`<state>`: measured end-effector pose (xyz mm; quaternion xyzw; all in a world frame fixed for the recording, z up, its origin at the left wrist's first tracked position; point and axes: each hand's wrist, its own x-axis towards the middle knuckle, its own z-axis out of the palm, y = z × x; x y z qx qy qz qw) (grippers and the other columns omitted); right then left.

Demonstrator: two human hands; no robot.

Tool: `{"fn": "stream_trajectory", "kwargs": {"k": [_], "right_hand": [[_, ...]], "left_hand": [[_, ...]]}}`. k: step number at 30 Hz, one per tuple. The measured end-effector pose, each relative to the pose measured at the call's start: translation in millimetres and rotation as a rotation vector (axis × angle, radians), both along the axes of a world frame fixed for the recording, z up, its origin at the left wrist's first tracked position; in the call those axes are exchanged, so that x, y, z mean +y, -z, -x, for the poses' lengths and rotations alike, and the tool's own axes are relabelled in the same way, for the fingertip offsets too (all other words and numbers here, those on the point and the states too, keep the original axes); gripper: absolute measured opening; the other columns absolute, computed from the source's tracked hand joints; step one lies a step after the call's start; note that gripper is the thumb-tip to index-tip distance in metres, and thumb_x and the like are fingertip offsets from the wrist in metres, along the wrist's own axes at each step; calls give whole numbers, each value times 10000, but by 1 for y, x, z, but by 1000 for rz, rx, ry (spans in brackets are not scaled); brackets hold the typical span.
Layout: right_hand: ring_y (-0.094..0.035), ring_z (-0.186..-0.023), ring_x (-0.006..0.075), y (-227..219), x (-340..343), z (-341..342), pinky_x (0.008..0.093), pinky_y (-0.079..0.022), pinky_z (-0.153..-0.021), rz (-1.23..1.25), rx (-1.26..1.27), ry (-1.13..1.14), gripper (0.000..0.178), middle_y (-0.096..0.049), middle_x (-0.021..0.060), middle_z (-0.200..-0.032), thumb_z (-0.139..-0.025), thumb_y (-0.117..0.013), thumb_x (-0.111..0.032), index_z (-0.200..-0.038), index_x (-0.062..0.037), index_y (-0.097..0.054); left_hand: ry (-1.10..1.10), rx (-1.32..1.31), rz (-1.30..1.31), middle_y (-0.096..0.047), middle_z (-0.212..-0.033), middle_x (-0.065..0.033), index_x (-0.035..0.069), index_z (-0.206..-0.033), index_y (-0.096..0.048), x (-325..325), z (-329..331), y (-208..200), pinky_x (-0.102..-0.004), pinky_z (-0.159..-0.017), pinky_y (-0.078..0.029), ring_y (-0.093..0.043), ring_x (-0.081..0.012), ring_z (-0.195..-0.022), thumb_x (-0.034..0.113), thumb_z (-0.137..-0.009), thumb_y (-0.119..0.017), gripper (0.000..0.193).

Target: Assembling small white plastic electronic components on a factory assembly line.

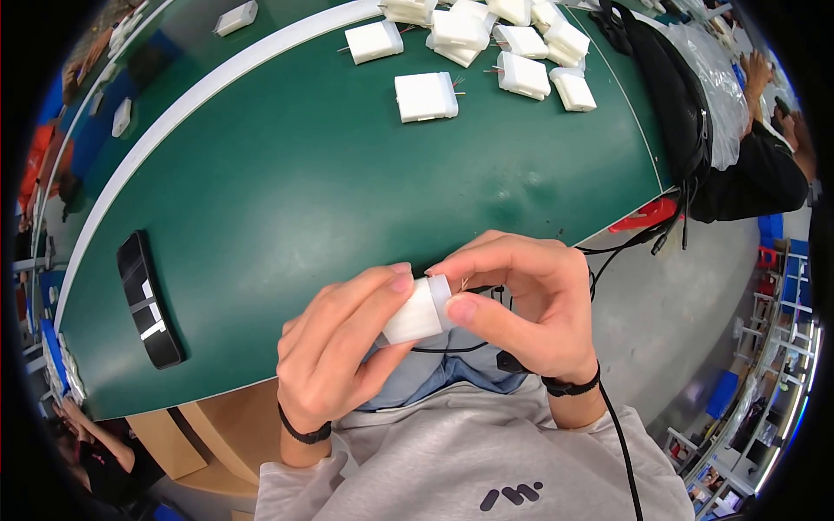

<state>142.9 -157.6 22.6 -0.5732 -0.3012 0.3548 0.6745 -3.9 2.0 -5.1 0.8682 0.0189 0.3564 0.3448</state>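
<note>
Above my lap, just off the near edge of the green table, I hold a small white plastic housing (412, 314) with a translucent end cap (440, 300) and thin wires at that end. My left hand (334, 334) is wrapped round the white body. The thumb and forefinger of my right hand (530, 308) pinch the translucent end. Thin bare-looking wires (464, 284) stick out beside the right fingertips. Whether the cap is fully seated I cannot tell.
Several similar white housings with wires (460, 30) lie heaped at the table's far side; one housing (426, 96) lies nearer. A black phone-like object (151, 300) is at left. A black bag (665, 95) and cables hang at the right edge. Cardboard boxes (230, 430) stand below left.
</note>
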Motion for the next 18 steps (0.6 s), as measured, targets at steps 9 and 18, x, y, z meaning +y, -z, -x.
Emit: {"fn": "stream_trajectory", "kwargs": {"k": [9,18], "right_hand": [[-753,-912,174,-2,1,1,307,-613,-855,-2,-18,-4,173,-756,146,-973,-925,-754,33,-1096,62,-758],[-745,-911,169,-4,2,-1,300,-622,-859,35,56,-13,151,-760,147,-976,-932,-757,35,-1079,69,-765]], "left_hand": [[49,-50,9,-750,-1094,-233,-68,-1210,-708,0,1,0,-342,-688,-626,-768,-329,-878,17,-722,-902,533],[72,-5,2,-738,-1117,-234,-76,-1229,-695,0,2,-2,-358,-698,-631,-765,-336,-898,40,-763,-895,521]]}}
